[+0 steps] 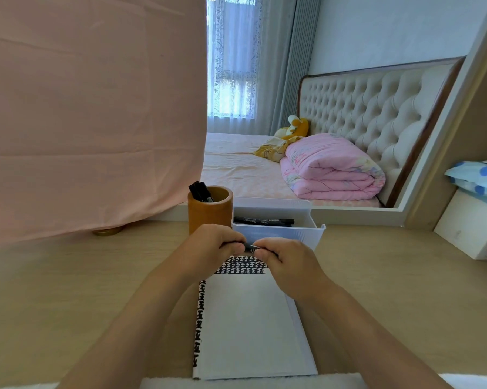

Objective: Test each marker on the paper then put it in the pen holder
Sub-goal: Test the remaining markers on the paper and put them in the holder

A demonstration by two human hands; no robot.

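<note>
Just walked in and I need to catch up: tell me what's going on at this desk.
A person's left grip and right grip hold one black marker by its two ends, just above the top of the paper. Whether its cap is coming off or going on cannot be told. The paper already carries rows of black test marks along its top and left edge. A few markers stand in the brown pen holder; another marker lies in the white tray beside it.
</note>
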